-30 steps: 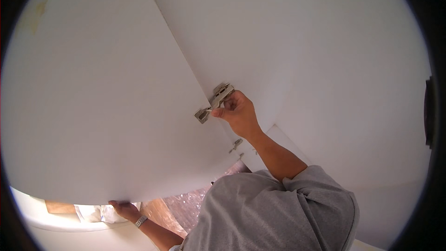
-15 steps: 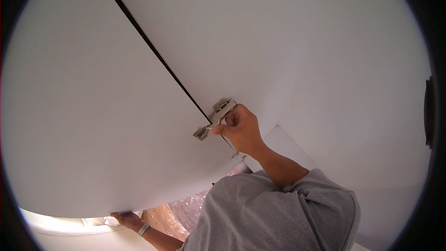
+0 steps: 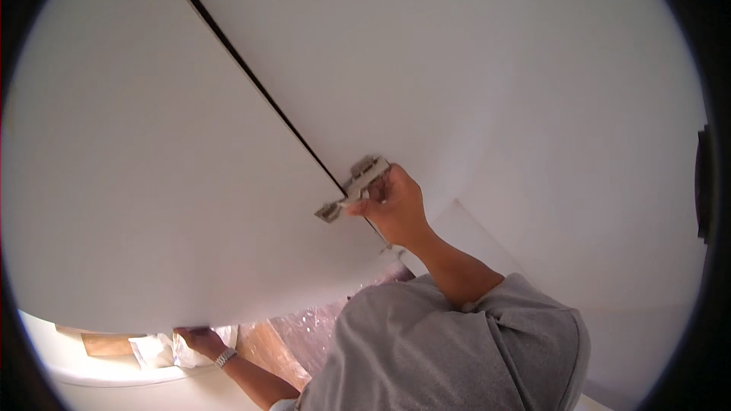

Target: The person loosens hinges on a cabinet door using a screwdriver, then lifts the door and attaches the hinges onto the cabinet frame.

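Observation:
A large white door panel (image 3: 175, 167) fills the left of the view, beside a white side panel (image 3: 365, 53), with a dark narrow gap between them. Across that gap sits a metal cabinet hinge (image 3: 365, 179), one end at the door and the other at the side panel. My right hand (image 3: 400, 209) pinches the hinge arm between thumb and fingers. At the door's lower edge, my left hand (image 3: 202, 342) grips the rim, its fingertips partly hidden; a metal watch (image 3: 225, 357) is on that wrist. A second hinge (image 3: 392, 250) shows blurred lower along the gap.
Below the door's edge lie white plastic wrapping (image 3: 175, 352), a wooden block-like piece (image 3: 106, 344) and a brown floor (image 3: 278, 346) partly under clear film. A dark object (image 3: 703, 183) stands at the far right rim.
The door's lower edge has shifted upward in the view with my left hand on it, uncovering more wrapping and wood below. My right hand and the hinge have moved up slightly.

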Motion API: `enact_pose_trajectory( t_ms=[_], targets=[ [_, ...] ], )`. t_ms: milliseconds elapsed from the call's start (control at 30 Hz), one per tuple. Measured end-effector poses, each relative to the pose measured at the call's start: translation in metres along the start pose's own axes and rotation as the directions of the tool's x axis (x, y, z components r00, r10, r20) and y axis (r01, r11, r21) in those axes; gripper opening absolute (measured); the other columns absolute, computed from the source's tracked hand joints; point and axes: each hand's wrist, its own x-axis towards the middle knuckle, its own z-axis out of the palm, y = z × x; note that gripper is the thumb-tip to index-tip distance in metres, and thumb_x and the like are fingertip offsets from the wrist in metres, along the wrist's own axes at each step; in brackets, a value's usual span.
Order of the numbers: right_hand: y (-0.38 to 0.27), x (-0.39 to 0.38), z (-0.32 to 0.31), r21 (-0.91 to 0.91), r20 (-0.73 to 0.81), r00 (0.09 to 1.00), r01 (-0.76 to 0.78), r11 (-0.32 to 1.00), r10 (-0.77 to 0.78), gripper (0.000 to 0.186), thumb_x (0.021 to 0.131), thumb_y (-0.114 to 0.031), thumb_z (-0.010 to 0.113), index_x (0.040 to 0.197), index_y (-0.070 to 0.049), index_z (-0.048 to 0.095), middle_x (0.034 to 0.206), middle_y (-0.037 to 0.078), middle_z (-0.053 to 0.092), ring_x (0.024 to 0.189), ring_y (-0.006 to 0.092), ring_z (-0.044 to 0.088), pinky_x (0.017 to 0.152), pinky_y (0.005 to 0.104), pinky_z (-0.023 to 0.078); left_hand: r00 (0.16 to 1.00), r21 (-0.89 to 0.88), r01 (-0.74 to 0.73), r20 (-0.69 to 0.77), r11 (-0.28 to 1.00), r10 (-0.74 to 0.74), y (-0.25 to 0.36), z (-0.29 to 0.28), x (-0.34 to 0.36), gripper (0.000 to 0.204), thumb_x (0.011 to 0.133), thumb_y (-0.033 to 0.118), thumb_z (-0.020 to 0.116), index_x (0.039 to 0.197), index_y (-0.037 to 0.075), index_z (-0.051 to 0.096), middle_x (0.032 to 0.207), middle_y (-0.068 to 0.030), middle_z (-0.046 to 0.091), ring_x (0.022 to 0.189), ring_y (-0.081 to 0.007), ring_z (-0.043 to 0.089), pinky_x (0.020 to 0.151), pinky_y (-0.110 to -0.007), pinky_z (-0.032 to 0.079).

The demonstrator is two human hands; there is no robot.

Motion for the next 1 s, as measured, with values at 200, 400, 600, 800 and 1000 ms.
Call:
enact_pose_trajectory(
  t_ms=[200, 400, 600, 800, 1000],
  targets=[
    [0.011, -0.002, -0.002, -0.094, -0.015, 1.000, -0.028, 0.995, 0.026, 0.044, 0.068, -0.023, 0.086, 0.090, -0.001, 0.055, 0.071, -0.002, 0.053, 0.062, 0.0044, 0.043, 0.056, 0.0210, 0.041, 0.999, -0.091, 0.030, -0.012, 0.995, -0.031, -0.005, 0.014, 0.007, 0.055, 0.093, 0.046, 0.054, 0.128, 0.004, 0.050, 0.124, -0.0115, 0.057, 0.114, -0.0244, 0.054, 0.096, -0.039, 0.045],
    [0.001, 0.006, -0.005, 0.024, 0.024, 0.997, -0.080, 0.996, 0.080, 0.044, 0.066, -0.022, 0.088, 0.089, -0.002, 0.057, 0.068, -0.004, 0.052, 0.061, 0.0055, 0.045, 0.058, 0.0210, 0.042, 1.000, -0.020, -0.010, -0.022, 1.000, 0.010, -0.014, 0.009, 0.012, 0.057, 0.094, 0.048, 0.051, 0.129, 0.003, 0.049, 0.126, -0.0117, 0.056, 0.116, -0.0250, 0.052, 0.099, -0.040, 0.043],
    [0.015, 0.011, -0.009, -0.002, 0.036, 0.993, -0.112, 0.994, 0.112, 0.045, 0.064, -0.020, 0.089, 0.089, -0.001, 0.056, 0.075, -0.002, 0.054, 0.066, 0.0058, 0.047, 0.058, 0.0203, 0.042, 0.999, -0.007, 0.000, 0.042, 1.000, 0.000, -0.020, 0.006, 0.007, 0.061, 0.092, 0.046, 0.054, 0.134, 0.003, 0.043, 0.134, -0.0132, 0.048, 0.123, -0.0270, 0.045, 0.104, -0.043, 0.037],
    [0.019, 0.008, 0.001, 0.152, 0.034, 0.997, -0.079, 0.985, 0.074, 0.044, 0.068, -0.015, 0.086, 0.094, -0.001, 0.054, 0.081, -0.001, 0.054, 0.070, 0.0051, 0.048, 0.063, 0.0210, 0.046, 1.000, 0.004, -0.010, 0.029, 1.000, 0.010, -0.012, 0.002, -0.005, 0.064, 0.094, 0.048, 0.050, 0.135, -0.001, 0.042, 0.135, -0.0150, 0.048, 0.123, -0.0280, 0.047, 0.104, -0.042, 0.039],
    [0.022, 0.003, 0.005, 0.185, 0.030, 0.998, -0.063, 0.981, 0.058, 0.040, 0.076, 0.001, 0.075, 0.106, 0.001, 0.048, 0.092, 0.005, 0.057, 0.081, 0.0096, 0.057, 0.074, 0.0260, 0.054, 1.000, 0.029, -0.022, -0.015, 0.999, 0.022, -0.003, 0.000, -0.027, 0.065, 0.094, 0.049, 0.047, 0.137, 0.000, 0.040, 0.136, -0.0152, 0.047, 0.124, -0.0290, 0.046, 0.105, -0.043, 0.039]
  ],
)
